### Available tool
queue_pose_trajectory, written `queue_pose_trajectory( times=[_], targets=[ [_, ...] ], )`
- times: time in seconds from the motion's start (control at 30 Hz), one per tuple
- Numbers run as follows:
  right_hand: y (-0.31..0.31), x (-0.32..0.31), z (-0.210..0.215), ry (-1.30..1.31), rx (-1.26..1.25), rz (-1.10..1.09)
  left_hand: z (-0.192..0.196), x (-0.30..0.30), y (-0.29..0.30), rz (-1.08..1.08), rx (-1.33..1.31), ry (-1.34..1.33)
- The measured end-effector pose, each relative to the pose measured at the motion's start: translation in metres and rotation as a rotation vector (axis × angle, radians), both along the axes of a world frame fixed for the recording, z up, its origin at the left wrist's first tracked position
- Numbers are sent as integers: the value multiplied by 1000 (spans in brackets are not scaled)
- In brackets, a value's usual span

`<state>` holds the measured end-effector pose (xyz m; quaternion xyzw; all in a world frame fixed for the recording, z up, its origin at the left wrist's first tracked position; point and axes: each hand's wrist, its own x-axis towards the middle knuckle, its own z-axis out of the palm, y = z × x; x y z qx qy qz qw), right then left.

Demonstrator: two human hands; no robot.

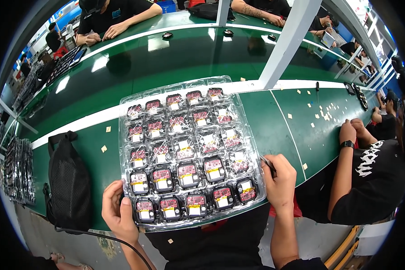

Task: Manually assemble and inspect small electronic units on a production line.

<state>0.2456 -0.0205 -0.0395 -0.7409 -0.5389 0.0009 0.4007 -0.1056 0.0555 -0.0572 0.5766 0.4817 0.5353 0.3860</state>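
A clear plastic blister tray [123, 135] lies tilted over the near edge of the green bench, in front of my body. Its pockets hold rows of small black square device housings [187, 174] with red circuit boards, white blocks and yellow tape. Clear plastic covers the farther rows, while the two nearest rows look uncovered. My left hand [117, 213] is closed on the tray's near left corner, thumb toward the tray. At the right edge, my right hand [281, 180] is closed round a slim dark tool, like tweezers [269, 164], and rests against the tray.
A black bag [68, 180] lies left of the tray, with stacked trays [19, 171] farther left. Small beige pieces [325, 112] and a screwdriver [317, 86] are scattered rightward. A grey post [290, 42] rises behind the tray. A co-worker [364, 175] sits close at right; others work across the conveyor [184, 49].
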Motion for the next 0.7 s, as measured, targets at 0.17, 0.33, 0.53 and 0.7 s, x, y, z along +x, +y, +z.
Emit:
queue_pose_trajectory(
  times=[0.17, 0.33, 0.53, 0.7],
  targets=[
    [2, -1, -2, 12, 9, -7, -1, -1, 0, 2, -2, 5],
    [1, -1, 0, -18, 8, -3, -1, 0, 1, 10, 3, 3],
    [0, -2, -1, -8, 10, -1, -1, -1, -1, 1, 5, 14],
    [-1, -2, -1, -1, 1, -5, 0, 0, 0, -3, 2, 19]
  ],
)
